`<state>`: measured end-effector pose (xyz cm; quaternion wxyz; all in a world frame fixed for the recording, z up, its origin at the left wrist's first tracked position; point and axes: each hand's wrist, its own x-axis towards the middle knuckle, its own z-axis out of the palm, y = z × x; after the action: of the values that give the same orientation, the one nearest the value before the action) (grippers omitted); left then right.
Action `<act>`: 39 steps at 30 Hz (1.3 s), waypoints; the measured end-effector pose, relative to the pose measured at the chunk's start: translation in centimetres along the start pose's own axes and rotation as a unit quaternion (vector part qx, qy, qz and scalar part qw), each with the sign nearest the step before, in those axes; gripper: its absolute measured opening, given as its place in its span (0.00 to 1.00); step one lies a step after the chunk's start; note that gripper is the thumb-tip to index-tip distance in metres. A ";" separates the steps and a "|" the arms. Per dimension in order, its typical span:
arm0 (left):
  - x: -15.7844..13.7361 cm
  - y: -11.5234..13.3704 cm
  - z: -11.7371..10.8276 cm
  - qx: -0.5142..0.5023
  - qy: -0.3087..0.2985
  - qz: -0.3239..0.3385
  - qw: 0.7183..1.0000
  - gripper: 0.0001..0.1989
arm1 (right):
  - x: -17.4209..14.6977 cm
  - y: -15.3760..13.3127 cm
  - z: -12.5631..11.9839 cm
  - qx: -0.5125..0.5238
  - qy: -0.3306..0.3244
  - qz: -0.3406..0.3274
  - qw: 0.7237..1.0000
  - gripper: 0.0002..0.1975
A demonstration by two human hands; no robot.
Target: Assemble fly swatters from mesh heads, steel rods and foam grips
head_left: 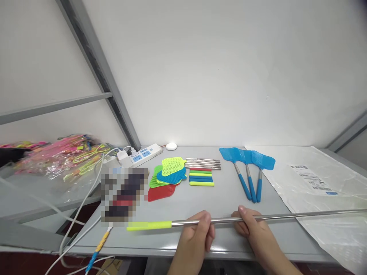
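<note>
A long metal telescopic rod (275, 217) with a yellow-green grip (151, 225) lies level across both hands, drawn out past the right edge, where its far end is out of view. My left hand (197, 233) is closed round the rod just right of the grip. Farther along, my right hand (252, 225) pinches the rod between thumb and fingers. Beyond them on the table are three blue fly swatters (247, 156) with short shafts and blue grips. Loose mesh swatter heads (173, 166) in yellow, blue, green and red overlap beside several metal rods (203, 164) and coloured grips (201, 178).
A white power strip (146, 154) with plugs and cables stands at the back left, near a small white rounded object (171, 146). A pixelated object (124, 194) lies left. White plastic packaging (309, 183) covers the right side; bagged colourful items (83, 152) fill a shelf left.
</note>
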<state>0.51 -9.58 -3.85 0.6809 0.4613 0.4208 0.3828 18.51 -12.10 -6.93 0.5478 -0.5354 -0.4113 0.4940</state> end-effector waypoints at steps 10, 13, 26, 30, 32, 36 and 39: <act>0.7 0.8 -2.2 -0.193 0.208 0.002 0.959 0.26 | -0.6 -0.8 -1.7 0.042 0.099 0.007 0.994 0.28; 0.7 1.6 -3.7 -0.191 0.247 0.011 0.950 0.26 | -0.7 -1.2 -2.4 0.034 0.079 -0.011 0.996 0.27; 2.2 3.3 -5.0 -0.180 0.288 0.096 0.936 0.22 | 1.3 -2.6 -4.0 0.174 0.182 -0.012 0.968 0.30; 1.9 3.8 -5.5 -0.184 0.304 0.101 0.929 0.23 | 1.2 -2.5 -3.9 0.164 0.189 -0.025 0.968 0.29; 1.8 4.1 -6.0 -0.184 0.316 0.127 0.922 0.22 | 1.1 -2.4 -3.7 0.155 0.173 -0.026 0.972 0.28; 1.6 4.2 -7.2 -0.162 0.320 0.207 0.910 0.20 | 0.8 -2.4 -3.5 0.151 0.148 -0.037 0.977 0.28; 1.8 3.9 -8.0 -0.101 0.335 0.250 0.903 0.19 | 0.8 -2.4 -3.6 0.170 0.163 -0.032 0.971 0.29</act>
<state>-6.79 -4.41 -2.26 0.4245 0.3253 0.4537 0.7128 22.41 -11.81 -4.93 0.7059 -0.4944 -0.2435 0.4450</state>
